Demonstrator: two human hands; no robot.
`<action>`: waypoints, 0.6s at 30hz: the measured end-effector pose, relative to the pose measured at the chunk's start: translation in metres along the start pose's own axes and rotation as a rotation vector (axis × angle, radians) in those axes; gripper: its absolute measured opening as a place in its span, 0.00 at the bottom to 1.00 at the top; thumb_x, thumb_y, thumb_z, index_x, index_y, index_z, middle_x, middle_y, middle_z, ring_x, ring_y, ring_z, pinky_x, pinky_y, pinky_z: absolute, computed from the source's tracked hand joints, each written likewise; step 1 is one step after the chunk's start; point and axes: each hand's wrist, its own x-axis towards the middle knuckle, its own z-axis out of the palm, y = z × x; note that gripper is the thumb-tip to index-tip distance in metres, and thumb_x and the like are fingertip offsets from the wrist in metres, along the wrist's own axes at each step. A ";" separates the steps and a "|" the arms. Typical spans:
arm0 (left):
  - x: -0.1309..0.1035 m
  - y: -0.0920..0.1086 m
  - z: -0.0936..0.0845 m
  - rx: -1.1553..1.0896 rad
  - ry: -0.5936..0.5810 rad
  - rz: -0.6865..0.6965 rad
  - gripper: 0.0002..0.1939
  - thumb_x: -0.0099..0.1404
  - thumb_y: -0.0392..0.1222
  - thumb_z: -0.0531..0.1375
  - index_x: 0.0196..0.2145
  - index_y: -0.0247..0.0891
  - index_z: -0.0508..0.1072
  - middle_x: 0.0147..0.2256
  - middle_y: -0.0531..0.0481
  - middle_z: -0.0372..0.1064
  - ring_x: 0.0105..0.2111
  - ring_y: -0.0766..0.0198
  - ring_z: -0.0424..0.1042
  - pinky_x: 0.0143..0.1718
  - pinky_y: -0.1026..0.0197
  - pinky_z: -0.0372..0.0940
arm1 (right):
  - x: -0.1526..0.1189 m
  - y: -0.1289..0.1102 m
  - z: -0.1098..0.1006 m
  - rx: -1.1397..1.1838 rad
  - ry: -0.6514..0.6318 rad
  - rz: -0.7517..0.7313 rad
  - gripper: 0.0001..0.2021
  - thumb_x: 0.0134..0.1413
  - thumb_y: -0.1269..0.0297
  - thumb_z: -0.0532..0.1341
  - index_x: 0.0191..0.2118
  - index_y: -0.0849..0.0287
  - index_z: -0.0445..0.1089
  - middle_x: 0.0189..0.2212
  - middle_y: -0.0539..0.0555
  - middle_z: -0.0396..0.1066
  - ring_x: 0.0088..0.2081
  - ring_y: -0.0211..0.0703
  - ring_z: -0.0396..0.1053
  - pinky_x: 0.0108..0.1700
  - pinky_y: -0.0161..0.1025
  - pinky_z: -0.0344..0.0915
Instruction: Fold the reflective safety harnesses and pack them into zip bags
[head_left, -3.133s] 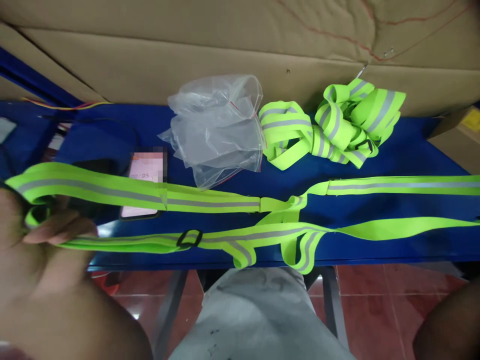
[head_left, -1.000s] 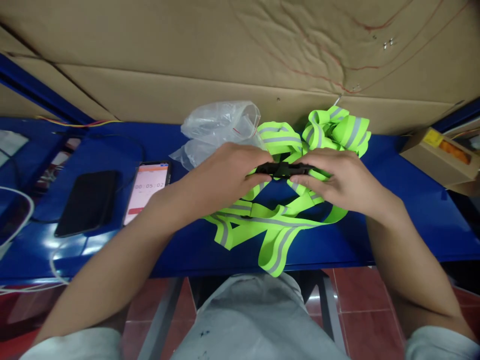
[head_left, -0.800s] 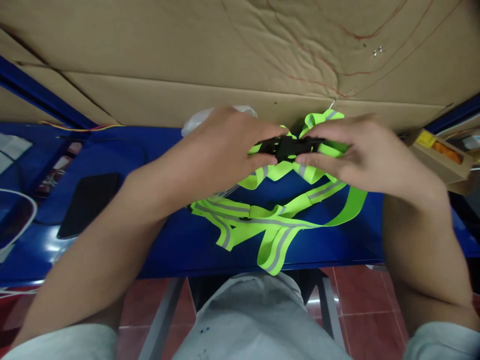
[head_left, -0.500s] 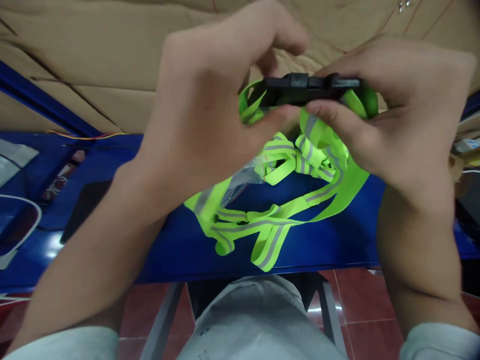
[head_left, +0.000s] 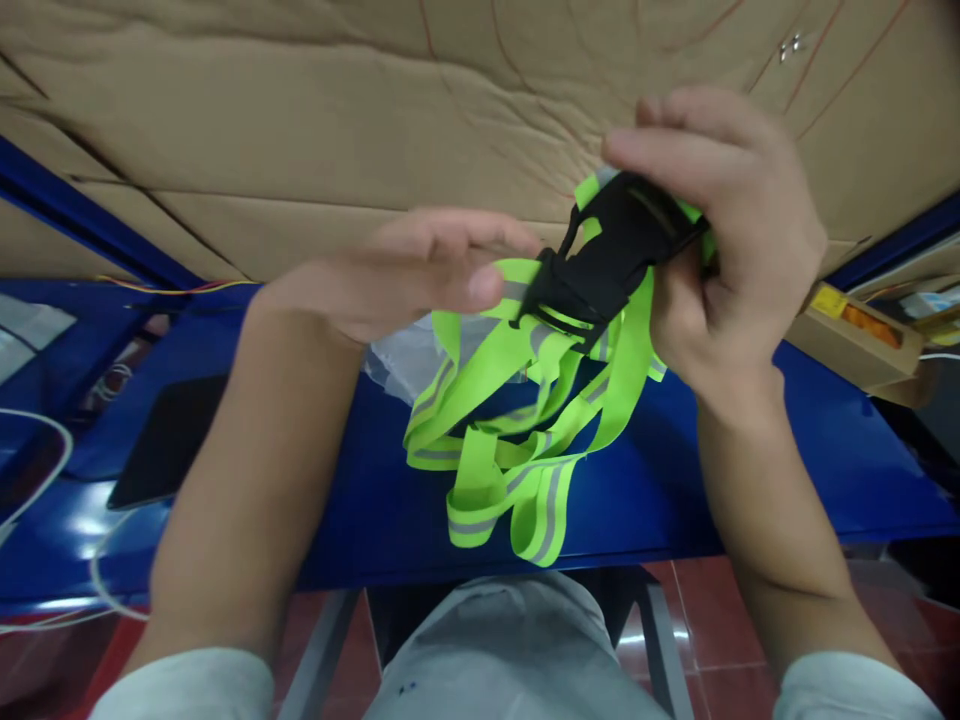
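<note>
A black plastic buckle [head_left: 600,260], its halves joined, is held up and tilted above the blue table [head_left: 832,460]. My right hand [head_left: 735,210] is closed on its right end. At the buckle's left end, my left hand [head_left: 427,270] has its thumb and fingers apart beside a loop of strap, slightly blurred; whether it touches the strap is unclear. Bright green straps with a grey stripe [head_left: 517,470] hang from the buckle and lie in loops near the table's front edge. Behind them is a clear plastic bag [head_left: 405,360], partly hidden by my left hand and the straps.
A dark flat device [head_left: 165,440] and white cables [head_left: 64,450] are at the left. An open cardboard box [head_left: 855,340] stands at the right. Brown cardboard [head_left: 300,120] covers the back, with thin red wires and blue frame bars.
My left hand has opened and moved down from the buckle. My right hand has turned the buckle from edge-on to a tilted face view. The straps have shifted, and the bag shows more.
</note>
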 end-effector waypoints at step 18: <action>0.010 -0.034 0.015 -0.483 0.059 0.139 0.43 0.70 0.74 0.36 0.27 0.35 0.72 0.13 0.58 0.56 0.13 0.69 0.64 0.20 0.66 0.65 | 0.003 0.018 0.004 0.749 -0.252 0.629 0.15 0.51 0.52 0.73 0.33 0.56 0.73 0.24 0.43 0.70 0.22 0.30 0.61 0.22 0.30 0.54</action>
